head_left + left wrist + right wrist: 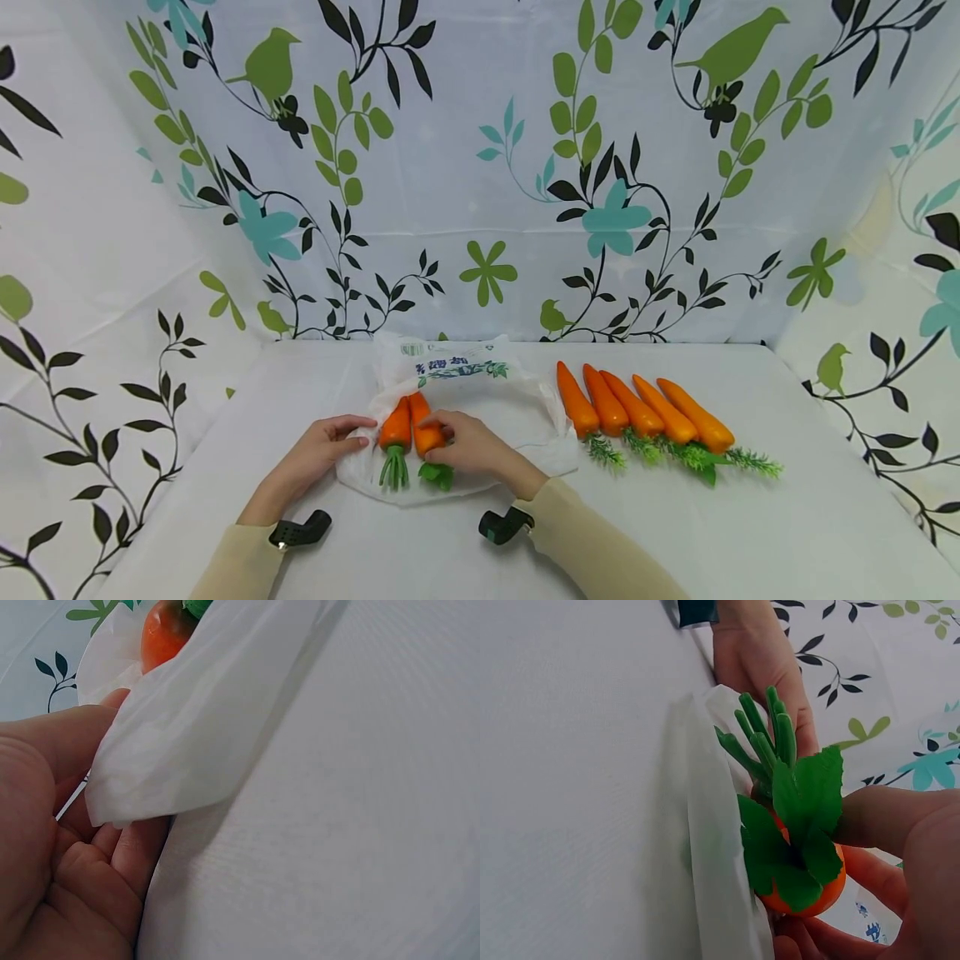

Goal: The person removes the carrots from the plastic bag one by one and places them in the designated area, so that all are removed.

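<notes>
A white plastic bag [495, 412] with printed lettering lies flat on the table, its mouth towards me. Two toy carrots are at its left side: one with green stalks [395, 427], the other with broad green leaves [425, 437]. My right hand [474, 446] pinches the leafy carrot near its thick end, as the right wrist view shows, with the leaves [802, 825] facing the camera. At the bag's left edge, my left hand [315, 454] holds the thin plastic [172, 750] between thumb and fingers.
Several more toy carrots [641, 408] lie side by side to the right of the bag, their green tops towards me. A patterned cloth [487, 208] hangs behind the white table [675, 533]. Both wrists wear dark bands.
</notes>
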Tool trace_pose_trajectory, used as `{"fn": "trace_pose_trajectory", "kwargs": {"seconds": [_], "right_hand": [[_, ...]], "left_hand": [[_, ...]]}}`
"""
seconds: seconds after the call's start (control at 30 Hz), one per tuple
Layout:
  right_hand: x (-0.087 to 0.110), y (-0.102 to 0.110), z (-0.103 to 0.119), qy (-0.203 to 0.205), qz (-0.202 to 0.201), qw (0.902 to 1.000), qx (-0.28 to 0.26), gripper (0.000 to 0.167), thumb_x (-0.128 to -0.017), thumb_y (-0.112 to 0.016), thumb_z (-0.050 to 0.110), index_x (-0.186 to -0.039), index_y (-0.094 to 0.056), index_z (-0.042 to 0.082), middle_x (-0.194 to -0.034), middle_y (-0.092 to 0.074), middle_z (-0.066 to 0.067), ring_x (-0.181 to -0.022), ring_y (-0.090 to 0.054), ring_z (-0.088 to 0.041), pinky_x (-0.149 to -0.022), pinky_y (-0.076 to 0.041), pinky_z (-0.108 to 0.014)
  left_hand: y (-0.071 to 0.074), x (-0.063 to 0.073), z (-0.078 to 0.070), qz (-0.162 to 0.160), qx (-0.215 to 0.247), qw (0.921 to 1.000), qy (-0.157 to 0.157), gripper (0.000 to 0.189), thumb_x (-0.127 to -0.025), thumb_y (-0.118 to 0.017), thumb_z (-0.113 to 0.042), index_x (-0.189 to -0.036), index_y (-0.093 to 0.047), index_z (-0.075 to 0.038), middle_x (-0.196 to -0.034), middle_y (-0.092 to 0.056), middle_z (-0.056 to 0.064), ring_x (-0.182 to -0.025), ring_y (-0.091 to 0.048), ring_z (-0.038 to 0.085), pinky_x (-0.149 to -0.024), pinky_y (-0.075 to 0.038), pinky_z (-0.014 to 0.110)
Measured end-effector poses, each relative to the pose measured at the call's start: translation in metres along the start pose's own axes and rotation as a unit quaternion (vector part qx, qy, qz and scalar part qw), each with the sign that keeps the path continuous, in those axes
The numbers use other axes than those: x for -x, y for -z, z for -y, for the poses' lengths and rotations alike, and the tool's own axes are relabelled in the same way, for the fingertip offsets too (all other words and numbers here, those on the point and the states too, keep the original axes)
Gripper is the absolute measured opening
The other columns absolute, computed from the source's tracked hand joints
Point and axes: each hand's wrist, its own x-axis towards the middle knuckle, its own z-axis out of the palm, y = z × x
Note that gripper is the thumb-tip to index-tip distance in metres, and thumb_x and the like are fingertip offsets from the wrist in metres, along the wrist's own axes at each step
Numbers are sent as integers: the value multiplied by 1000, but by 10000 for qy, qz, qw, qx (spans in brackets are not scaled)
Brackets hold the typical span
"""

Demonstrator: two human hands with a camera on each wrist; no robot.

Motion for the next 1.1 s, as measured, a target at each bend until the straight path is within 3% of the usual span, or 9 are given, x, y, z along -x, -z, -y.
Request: {"fn": "trace_pose_trajectory", "kwargs": {"seconds": [0.3, 0.53, 0.9, 1.1], "right_hand": [[3, -1, -1, -14, -169, 9995, -249, 35, -92, -72, 23, -125, -62, 17, -117, -61, 2, -107, -57, -20, -96, -49, -38], [1, -6, -4, -36, -390, 9992, -107, 31, -93, -72, 29, -121, -63, 20, -113, -60, 4, -101, -56, -18, -92, -49, -37], [-2, -9, -2, 12, -367, 9993, -63, 22, -93, -67, 21, -114, -61, 18, -101, -55, 2, -90, -51, -18, -79, -44, -32], [-2, -8, 0, -206, -325, 9990, -220, 24, -92, -66, 19, -115, -60, 17, -109, -56, 0, -96, -51, -19, -85, -45, -35]], "left_hand": [[-1, 2, -1, 2, -11, 10000, -18, 32, -94, -69, -19, -124, -68, -7, -140, -55, 13, -132, -40, 32, -115, -24, 57], [1, 1, -2, 3, -42, 10000, -44, 33, -94, -70, -21, -124, -68, -8, -140, -55, 14, -132, -41, 32, -114, -25, 57], [0, 0, 2, -22, -106, 9999, -71, 32, -93, -70, -20, -123, -69, -8, -138, -57, 12, -129, -43, 30, -112, -29, 52], [1, -1, 2, -11, -85, 9999, -104, 33, -93, -70, -21, -124, -68, -8, -139, -56, 13, -130, -42, 32, -112, -28, 55]]}}
